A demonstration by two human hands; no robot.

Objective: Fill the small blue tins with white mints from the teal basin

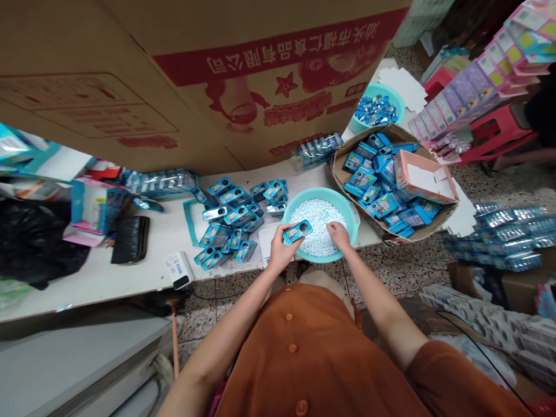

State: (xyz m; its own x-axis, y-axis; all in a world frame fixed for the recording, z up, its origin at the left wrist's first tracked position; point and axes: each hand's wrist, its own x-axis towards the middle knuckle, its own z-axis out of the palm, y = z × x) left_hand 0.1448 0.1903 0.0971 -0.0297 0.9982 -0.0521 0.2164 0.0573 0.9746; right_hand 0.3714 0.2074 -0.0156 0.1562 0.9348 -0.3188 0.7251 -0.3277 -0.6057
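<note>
My left hand point(281, 250) grips a small blue box point(297, 231) with a round dark opening near one end, tilted over the left rim of a turquoise basin point(351, 238). Many small white pellets point(319, 211) fill the basin. Over the pellets at the basin's right side is my right hand point(337, 236), its fingers drawn together; whatever they pinch is too small to make out. Left of the basin, several similar blue boxes point(237, 215) stand and lie in a cluster on the white table point(160, 217).
A large cardboard carton point(195, 116) walls off the table's back. To the right stands an open carton point(334, 168) of blue boxes with a pink box point(423, 176) on top. Behind it is a basin of blue discs point(377, 110). A black wallet point(129, 239) lies left.
</note>
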